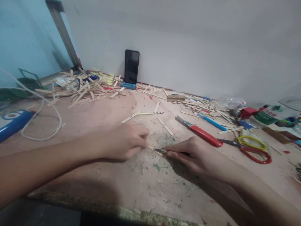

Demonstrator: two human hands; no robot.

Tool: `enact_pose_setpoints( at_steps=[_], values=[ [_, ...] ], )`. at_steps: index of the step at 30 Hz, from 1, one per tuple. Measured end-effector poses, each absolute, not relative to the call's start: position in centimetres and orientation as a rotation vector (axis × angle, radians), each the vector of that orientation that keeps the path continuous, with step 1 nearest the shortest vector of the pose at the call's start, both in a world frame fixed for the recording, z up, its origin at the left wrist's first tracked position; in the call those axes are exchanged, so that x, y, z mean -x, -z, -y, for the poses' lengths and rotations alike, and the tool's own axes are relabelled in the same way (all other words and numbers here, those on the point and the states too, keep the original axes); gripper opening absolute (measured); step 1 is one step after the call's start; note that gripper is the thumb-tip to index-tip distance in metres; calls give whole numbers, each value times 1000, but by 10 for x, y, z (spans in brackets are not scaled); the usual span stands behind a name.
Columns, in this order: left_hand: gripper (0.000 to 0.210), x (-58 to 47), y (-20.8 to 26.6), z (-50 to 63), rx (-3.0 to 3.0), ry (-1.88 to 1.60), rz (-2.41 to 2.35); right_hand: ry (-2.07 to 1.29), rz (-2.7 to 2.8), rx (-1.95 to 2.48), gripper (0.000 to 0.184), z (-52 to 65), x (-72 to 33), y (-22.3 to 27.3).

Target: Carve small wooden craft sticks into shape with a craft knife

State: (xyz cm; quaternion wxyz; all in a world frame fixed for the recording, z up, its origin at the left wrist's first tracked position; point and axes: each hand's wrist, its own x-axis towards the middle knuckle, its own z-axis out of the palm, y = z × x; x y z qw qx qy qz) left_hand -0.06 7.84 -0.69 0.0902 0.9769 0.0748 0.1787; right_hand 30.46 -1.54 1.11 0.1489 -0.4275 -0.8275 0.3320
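My left hand (128,141) rests on the table with its fingers closed on one end of a wooden craft stick (160,153). The stick runs right and towards me, and its far end reaches under my right hand (194,153). Pinched in my right hand is a small knife blade (157,150), its tip pointing left along the stick; its grip is mostly hidden by the fingers. Just beyond my hands lie a loose craft stick (165,126) and a pale stick with dark marks at one end (150,113).
A red-handled utility knife (207,135), scissors (255,153) and a blue pen (211,121) lie to the right. Piles of craft sticks (82,86) spread along the back, where a phone (131,66) stands upright. A white cable (60,117) loops at the left; a bottle (270,113) lies at the right.
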Motion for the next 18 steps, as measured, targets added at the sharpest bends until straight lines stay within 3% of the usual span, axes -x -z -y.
enact_pose_setpoints(
  at_steps=[18],
  values=[
    [17, 1, 7, -78, -2940, -548, -213, -929, 2417, 1247, 35, 14, -308, -9]
  ],
)
